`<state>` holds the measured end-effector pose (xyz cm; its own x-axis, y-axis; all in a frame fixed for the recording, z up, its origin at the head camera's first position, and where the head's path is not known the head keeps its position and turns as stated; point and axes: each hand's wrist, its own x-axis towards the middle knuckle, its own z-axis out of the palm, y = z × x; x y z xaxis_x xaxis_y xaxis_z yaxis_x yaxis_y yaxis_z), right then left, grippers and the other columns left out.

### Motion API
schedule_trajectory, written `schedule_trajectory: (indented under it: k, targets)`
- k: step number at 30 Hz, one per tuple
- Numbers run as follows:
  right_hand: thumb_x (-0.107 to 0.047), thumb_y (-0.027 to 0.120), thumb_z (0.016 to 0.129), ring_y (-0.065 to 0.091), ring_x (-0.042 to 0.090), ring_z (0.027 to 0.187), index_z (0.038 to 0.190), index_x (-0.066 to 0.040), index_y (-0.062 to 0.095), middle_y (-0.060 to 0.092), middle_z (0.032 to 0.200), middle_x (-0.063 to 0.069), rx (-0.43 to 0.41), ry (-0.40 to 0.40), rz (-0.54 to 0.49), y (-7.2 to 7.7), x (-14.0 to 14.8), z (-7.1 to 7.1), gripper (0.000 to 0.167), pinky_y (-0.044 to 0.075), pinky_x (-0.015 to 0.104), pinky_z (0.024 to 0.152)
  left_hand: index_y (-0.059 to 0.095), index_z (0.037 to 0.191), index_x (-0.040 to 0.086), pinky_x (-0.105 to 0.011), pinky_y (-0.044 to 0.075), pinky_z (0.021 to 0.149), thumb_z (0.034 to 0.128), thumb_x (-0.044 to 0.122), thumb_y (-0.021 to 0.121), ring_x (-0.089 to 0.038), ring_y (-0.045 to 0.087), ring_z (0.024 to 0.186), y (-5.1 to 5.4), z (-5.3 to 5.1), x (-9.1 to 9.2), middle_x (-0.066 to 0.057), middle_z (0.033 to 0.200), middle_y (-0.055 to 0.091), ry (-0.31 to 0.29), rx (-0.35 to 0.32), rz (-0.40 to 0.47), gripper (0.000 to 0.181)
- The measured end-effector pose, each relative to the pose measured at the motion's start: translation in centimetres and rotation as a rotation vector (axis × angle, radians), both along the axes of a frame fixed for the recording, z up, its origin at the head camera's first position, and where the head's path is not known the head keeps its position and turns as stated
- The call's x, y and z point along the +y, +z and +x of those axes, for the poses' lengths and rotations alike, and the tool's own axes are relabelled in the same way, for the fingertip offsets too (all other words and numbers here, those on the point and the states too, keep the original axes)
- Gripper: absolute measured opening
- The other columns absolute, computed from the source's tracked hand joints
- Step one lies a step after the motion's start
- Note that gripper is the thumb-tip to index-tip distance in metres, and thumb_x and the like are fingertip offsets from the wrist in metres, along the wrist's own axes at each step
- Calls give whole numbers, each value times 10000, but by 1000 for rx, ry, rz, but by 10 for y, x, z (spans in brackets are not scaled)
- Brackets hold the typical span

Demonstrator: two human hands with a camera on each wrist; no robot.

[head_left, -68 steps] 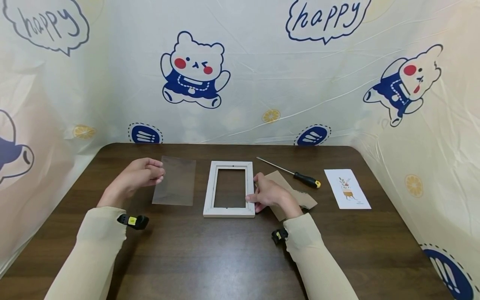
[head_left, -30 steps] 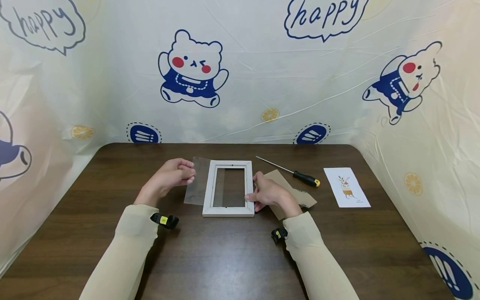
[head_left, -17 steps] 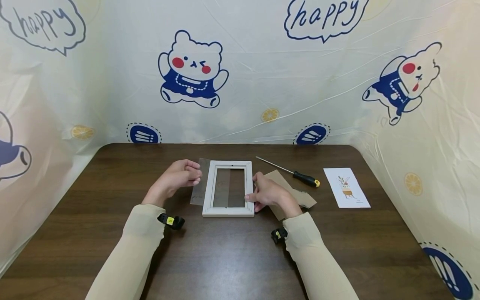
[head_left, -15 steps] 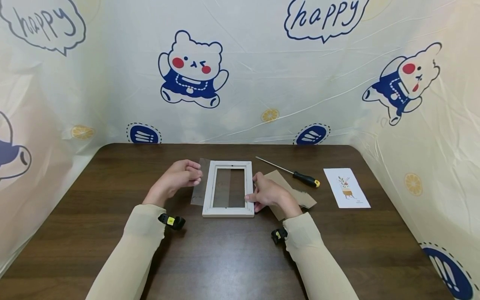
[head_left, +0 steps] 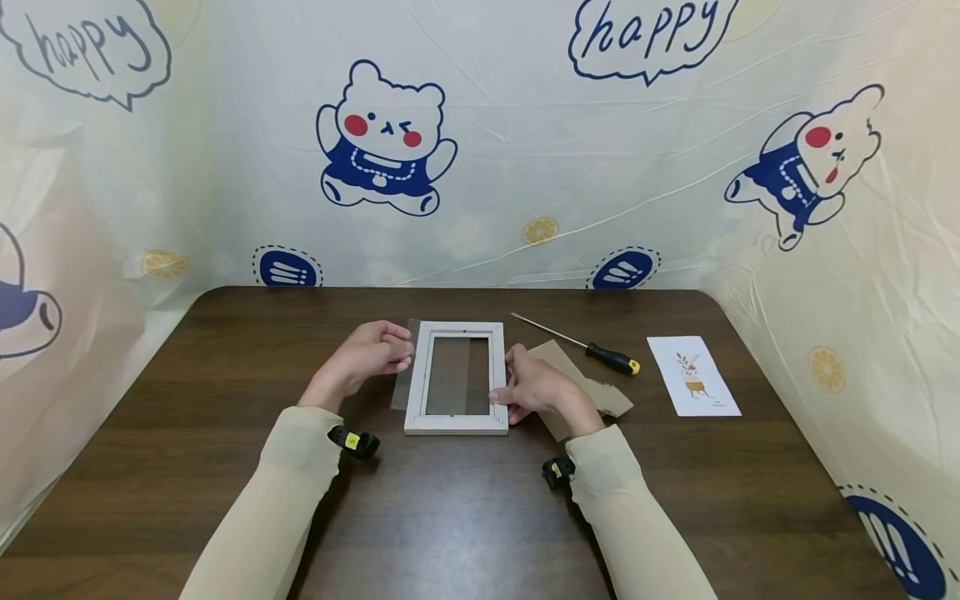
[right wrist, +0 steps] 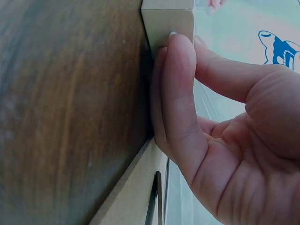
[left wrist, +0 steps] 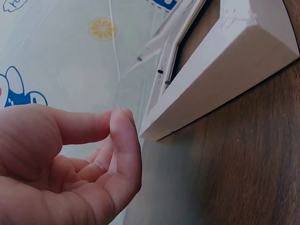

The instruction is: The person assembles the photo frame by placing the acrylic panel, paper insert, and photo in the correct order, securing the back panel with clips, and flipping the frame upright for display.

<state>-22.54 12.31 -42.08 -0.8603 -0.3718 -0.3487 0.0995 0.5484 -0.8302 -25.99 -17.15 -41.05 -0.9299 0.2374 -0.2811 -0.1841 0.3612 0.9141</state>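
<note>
head view: right hand (head_left: 542, 387) grips white frame (head_left: 456, 424) at right side

"What was the table (head_left: 450, 517) like?"
"Dark wood-grain, rounded at its far corners."
"And on it?"
"A white frame (head_left: 421, 379) lay near the middle, with cardboard (head_left: 603, 397) just to its right."
"Beyond those?"
"A screwdriver (head_left: 609, 357) lay slantwise just past the cardboard; farthest right was a printed card (head_left: 696, 379)."

A white frame (head_left: 456, 426) lies flat on the surface (head_left: 450, 517); a clear sheet (head_left: 402, 388) overlaps its opening, jutting past its left side.
</note>
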Motion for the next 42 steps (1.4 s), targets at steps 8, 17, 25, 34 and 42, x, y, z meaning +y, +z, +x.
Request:
schedule_trajectory:
  k: [8, 17, 25, 34, 42]
  targets:
    - [-27, 702, 1016, 657, 215, 604, 1387, 33, 371, 627, 941, 192, 6, 1, 2, 0, 0, 0, 500, 628, 342, 599, 493, 1393, -109, -242, 607, 826, 1069, 74, 611, -188, 646, 906, 0, -1, 8, -200, 1131, 635, 1, 2, 2, 390]
    - [-35, 706, 1015, 658, 215, 603, 1402, 37, 360, 632, 931, 188, 4, 5, -6, 1, 0, 1, 524, 630, 344, 609, 505, 1385, -93, -248, 605, 820, 1072, 77, 607, -182, 646, 903, -3, -3, 15, -176, 1117, 639, 20, -14, 5, 371]
    - [-41, 705, 1017, 661, 215, 611, 1421, 39, 346, 640, 934, 188, 8, 11, 8, 0, 0, 0, 547, 630, 342, 611, 497, 1393, -92, -268, 600, 835, 1071, 74, 602, -192, 640, 897, -4, -4, 20, -181, 1112, 642, 19, -18, 5, 377]
    - [-41, 708, 1014, 655, 213, 608, 1422, 39, 346, 636, 937, 188, 5, 9, 9, 2, 0, 1, 551, 633, 353, 617, 513, 1366, -78, -259, 607, 820, 1064, 76, 616, -176, 654, 883, -5, -6, 24, -151, 1075, 655, 25, -16, 3, 355]
    - [-28, 705, 1015, 653, 204, 587, 1394, 47, 362, 638, 924, 188, 4, 1, -9, 1, 0, 1, 517, 627, 343, 600, 493, 1393, -95, -250, 597, 817, 1066, 58, 600, -176, 645, 884, -4, -5, 30, -169, 1106, 643, 32, -28, 10, 377]
